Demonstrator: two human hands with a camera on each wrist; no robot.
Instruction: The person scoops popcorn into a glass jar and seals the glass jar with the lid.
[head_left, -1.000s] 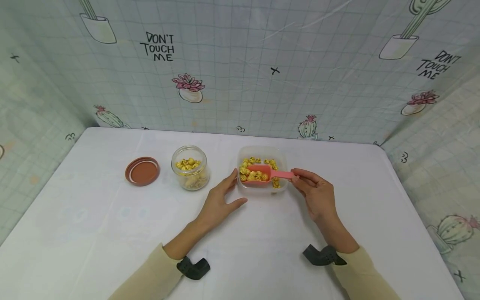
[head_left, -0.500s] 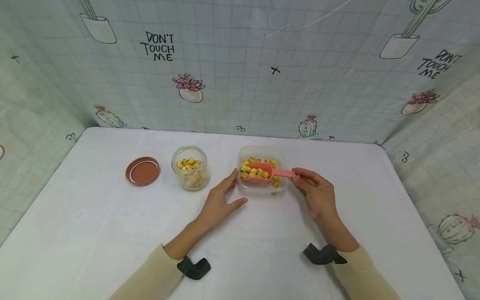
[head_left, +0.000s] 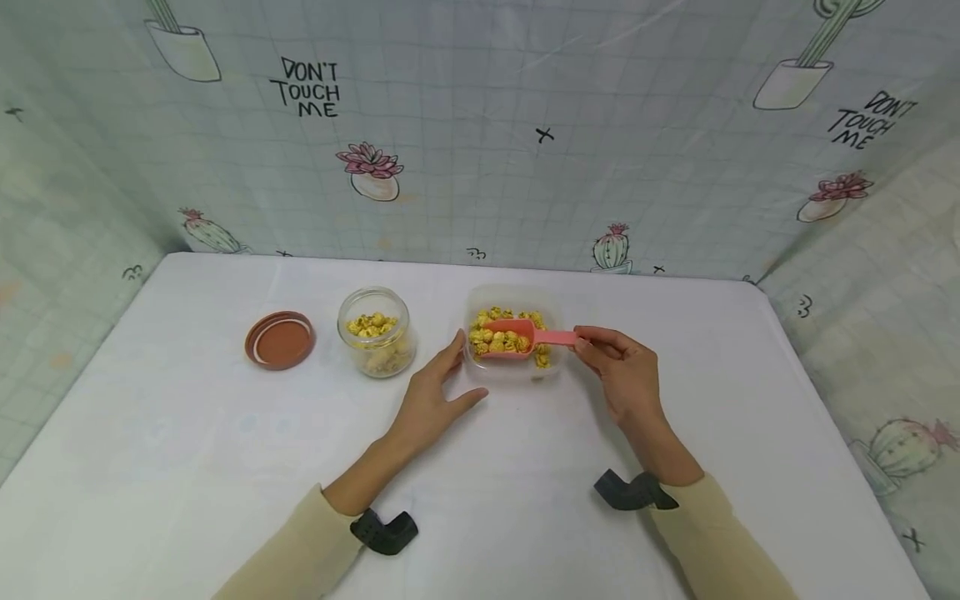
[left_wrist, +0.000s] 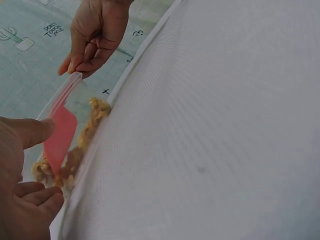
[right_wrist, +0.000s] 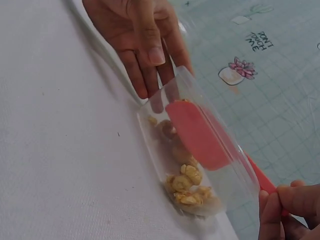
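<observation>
My right hand (head_left: pixel 628 371) pinches the handle of a pink scoop (head_left: pixel 525 335), whose bowl sits inside a clear plastic container (head_left: pixel 510 371) and carries several yellow popcorn pieces (head_left: pixel 506 341). More popcorn (right_wrist: pixel 185 182) lies on the container's floor under the scoop, seen through its wall in the right wrist view. My left hand (head_left: pixel 427 404) rests its straight fingers against the container's left side, thumb spread toward the front. Left of that hand stands an uncovered glass jar (head_left: pixel 386 360), partly filled with popcorn.
A brown round lid (head_left: pixel 281 342) lies on the white table (head_left: pixel 187 442), left of the jar. Behind the table's far edge hangs a patterned cloth (head_left: pixel 465 150), which also runs along both sides.
The scoop has been raised slightly and its popcorn has shifted a little in the bowl. The left hand keeps its place at the container. The head view has moved slightly.
</observation>
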